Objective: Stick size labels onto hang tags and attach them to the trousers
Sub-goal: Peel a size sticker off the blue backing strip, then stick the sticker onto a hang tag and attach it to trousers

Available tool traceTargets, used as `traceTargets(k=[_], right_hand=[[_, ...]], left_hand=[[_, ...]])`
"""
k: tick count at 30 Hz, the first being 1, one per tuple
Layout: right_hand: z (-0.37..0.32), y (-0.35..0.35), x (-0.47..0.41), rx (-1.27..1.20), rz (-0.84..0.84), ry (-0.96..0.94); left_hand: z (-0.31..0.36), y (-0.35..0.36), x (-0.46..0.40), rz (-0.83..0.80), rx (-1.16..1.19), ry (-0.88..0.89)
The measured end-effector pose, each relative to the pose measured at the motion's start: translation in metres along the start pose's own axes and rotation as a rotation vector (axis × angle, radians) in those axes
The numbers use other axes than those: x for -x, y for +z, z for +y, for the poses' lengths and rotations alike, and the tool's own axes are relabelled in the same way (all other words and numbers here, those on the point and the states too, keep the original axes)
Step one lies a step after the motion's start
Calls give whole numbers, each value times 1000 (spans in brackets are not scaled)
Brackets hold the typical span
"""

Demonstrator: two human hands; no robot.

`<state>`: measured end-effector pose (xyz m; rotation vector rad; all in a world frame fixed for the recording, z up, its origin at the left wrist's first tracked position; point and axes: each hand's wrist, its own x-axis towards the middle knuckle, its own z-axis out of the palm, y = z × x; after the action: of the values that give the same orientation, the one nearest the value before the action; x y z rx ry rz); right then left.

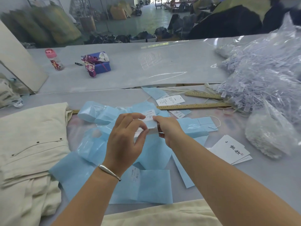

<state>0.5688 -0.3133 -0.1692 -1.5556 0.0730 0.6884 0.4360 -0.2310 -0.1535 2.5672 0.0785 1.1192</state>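
Note:
Both hands meet above the middle of the table. My left hand (128,136) and my right hand (167,128) pinch a small white size label (149,117) with its pale blue backing strip between thumbs and fingers. Blue backing paper strips (146,185) lie spread under and around the hands, one with a white label still on it. A small stack of white hang tags (231,150) with black characters lies to the right. Cream trousers (31,144) are piled at the left, and more cream cloth lies at the near edge.
Two wooden rulers (195,106) lie beyond the hands, with loose printed tags (171,100) near them. A big clear bag of plastic tag strings (260,79) fills the right side. A pink-capped bottle (54,60) and a purple box (97,64) stand far left.

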Motion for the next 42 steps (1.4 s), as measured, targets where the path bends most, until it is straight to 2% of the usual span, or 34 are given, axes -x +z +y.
traceTargets(k=[2, 5, 7, 10, 14, 18, 23, 25, 28, 30, 35, 42], right_hand=[[2, -3, -8, 121, 83, -74], [4, -6, -15, 283, 71, -136], [6, -12, -15, 490, 50, -168], [13, -34, -6, 810, 132, -325], [39, -93, 8, 806, 261, -397], [73, -169, 22, 762, 460, -317], [97, -240, 31, 806, 603, -295], [97, -251, 26, 887, 594, -263], [90, -251, 16, 1155, 539, -88], [87, -248, 10, 1245, 510, -29], [82, -249, 2, 1213, 491, 48], [80, -245, 6, 1202, 486, -22]], left_hand=[[6, -12, 2, 56, 61, -52], [14, -28, 8, 118, 142, -122], [19, -34, 12, 110, 198, -173], [25, -35, 20, 47, 222, -265], [39, -25, 31, -70, 228, -376], [67, -1, 37, -163, 308, -406], [100, 35, 41, -317, 440, -455], [112, 47, 43, -348, 458, -458], [125, 61, 44, -365, 471, -446], [129, 67, 44, -365, 462, -440], [126, 74, 43, -373, 425, -438], [121, 83, 48, -407, 433, -499]])
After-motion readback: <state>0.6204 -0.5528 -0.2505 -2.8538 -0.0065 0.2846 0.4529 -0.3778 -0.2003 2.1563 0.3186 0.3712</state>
